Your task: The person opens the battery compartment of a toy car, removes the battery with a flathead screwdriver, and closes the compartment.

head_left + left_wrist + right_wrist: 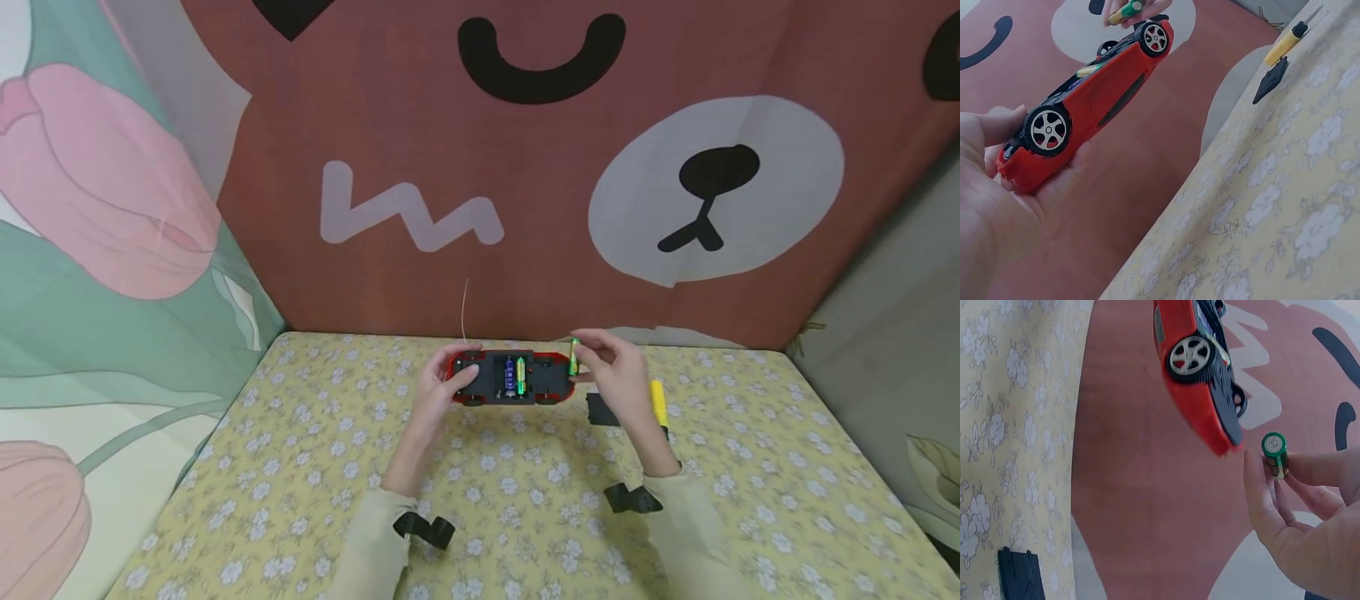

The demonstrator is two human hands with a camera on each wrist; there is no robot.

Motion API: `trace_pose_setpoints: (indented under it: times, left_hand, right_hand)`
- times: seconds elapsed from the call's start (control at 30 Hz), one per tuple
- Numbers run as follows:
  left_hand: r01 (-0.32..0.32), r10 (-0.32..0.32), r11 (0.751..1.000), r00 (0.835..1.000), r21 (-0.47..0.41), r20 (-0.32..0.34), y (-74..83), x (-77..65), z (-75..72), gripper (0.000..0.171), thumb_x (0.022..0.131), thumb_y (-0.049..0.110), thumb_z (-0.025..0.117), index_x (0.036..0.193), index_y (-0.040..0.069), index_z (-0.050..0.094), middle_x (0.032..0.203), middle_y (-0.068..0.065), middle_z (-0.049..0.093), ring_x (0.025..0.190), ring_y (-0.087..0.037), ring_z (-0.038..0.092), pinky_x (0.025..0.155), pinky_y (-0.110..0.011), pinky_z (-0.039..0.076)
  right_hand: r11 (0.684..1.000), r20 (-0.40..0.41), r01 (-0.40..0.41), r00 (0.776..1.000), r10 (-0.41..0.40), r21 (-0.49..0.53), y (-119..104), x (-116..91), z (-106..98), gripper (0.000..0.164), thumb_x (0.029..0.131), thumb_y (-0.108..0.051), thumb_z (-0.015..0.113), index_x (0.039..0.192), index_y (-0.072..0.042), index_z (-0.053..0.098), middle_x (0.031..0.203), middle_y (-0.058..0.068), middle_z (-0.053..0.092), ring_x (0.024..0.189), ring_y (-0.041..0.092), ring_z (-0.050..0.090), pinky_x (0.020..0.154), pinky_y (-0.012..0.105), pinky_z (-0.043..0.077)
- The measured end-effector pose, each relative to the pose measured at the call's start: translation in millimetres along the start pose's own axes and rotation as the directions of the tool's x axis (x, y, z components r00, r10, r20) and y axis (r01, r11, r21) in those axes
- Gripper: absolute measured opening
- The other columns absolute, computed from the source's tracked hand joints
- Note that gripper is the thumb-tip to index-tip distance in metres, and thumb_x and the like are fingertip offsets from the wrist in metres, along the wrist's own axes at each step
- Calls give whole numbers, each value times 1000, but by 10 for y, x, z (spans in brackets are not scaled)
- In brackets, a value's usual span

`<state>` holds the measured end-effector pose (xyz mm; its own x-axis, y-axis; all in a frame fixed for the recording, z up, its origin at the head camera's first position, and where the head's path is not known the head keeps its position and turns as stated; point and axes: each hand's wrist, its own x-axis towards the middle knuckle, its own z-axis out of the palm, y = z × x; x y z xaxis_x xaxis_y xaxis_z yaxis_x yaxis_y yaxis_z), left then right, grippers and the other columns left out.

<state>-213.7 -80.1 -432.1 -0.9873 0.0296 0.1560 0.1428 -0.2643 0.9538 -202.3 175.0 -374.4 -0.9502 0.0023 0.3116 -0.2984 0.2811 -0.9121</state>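
Note:
A red toy car (552, 377) is held underside up above the table by my left hand (431, 396), which grips one end with the thumb across the black base. Its open battery compartment shows a purple battery (510, 377) and a green battery (521, 377) side by side. Beside the car's other end, my right hand (624, 375) pinches a green battery (574, 358) between thumb and fingers. The right wrist view shows this battery (1274, 445) end-on, apart from the car (1200, 403). In the left wrist view, silver-spoked wheels (1048, 130) face upward.
On the flowered tablecloth (510, 483) lie a small black cover (602, 410) and a yellow-handled screwdriver (1285, 49), both near my right hand. A thin wire (463, 308) rises by the car. Behind the table hangs a brown printed cloth (540, 167).

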Motion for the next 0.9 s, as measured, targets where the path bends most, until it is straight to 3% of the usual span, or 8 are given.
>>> trace_pose_setpoints:
  times: [0.13, 0.37, 0.63, 0.9]
  left_hand:
    - [-8, 8, 1000, 1000, 10, 0, 13, -6, -58, 39, 98, 5, 69, 135, -2, 60, 142, -13, 61, 127, -25, 57, 93, -34, 55]
    - [-1, 1, 1000, 1000, 11, -27, 34, -15, -102, 42, 97, 5, 70, 136, -3, 59, 139, -11, 63, 124, -26, 58, 93, -34, 54]
    - [10, -10, 1000, 999, 4, -37, -1, -19, -106, 41, 96, 3, 71, 135, -3, 59, 138, -12, 64, 124, -23, 58, 93, -32, 54]
    - [17, -17, 1000, 999, -1, -49, 4, -24, -103, 39, 96, 4, 70, 133, -1, 62, 136, -10, 65, 121, -23, 59, 92, -31, 55]
  right_hand:
    - [1000, -36, -5, 999, 4, -26, 55, 15, -68, 25, 102, -7, 65, 124, 5, 70, 110, 24, 67, 84, 5, 65, 72, 32, 62]
    - [998, -78, -61, 995, 59, -20, 209, 46, -121, 23, 102, -8, 66, 122, 4, 71, 110, 22, 68, 84, 5, 66, 73, 28, 61]
    - [990, -79, -137, 988, 135, -22, 377, 74, -109, 23, 100, -8, 69, 119, 4, 72, 108, 21, 72, 82, 5, 68, 75, 33, 62]
    - [977, -64, -215, 975, 215, 4, 485, 75, -123, 28, 100, -8, 69, 123, 7, 70, 108, 20, 72, 78, 4, 68, 74, 30, 61]
